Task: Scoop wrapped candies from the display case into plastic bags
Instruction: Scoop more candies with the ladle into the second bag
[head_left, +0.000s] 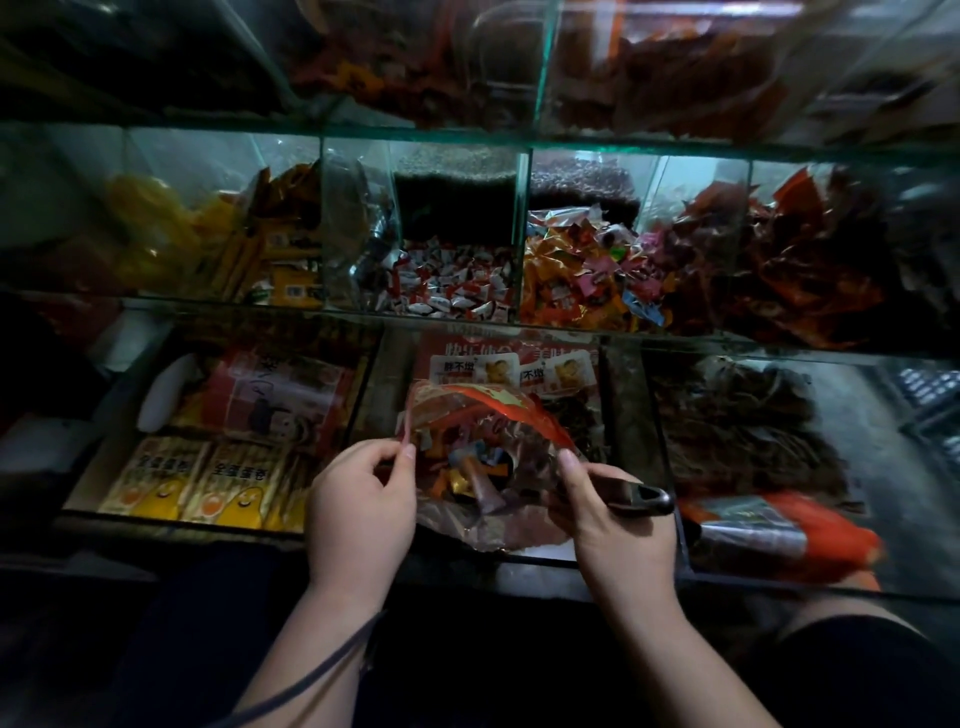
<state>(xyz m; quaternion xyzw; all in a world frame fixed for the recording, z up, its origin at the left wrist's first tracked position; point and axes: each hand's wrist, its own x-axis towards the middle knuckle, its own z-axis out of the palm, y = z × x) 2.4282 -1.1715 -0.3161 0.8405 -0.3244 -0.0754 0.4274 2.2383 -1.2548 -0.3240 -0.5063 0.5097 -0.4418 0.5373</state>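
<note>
Both close up: my left hand (358, 501) pinches the plastic bag (488, 415) at its near rim, my right hand (615, 525) pinches the opposite rim and grips a dark scoop handle (647, 501). Between my hands, inside the bag, sit wrapped candies (467, 467).

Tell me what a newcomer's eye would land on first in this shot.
Low in the centre, the left hand and right hand pinch open a clear plastic bag with wrapped candies inside. Just above lie bright heaps of red-and-white candies and, to their right, multicoloured candies.
</note>
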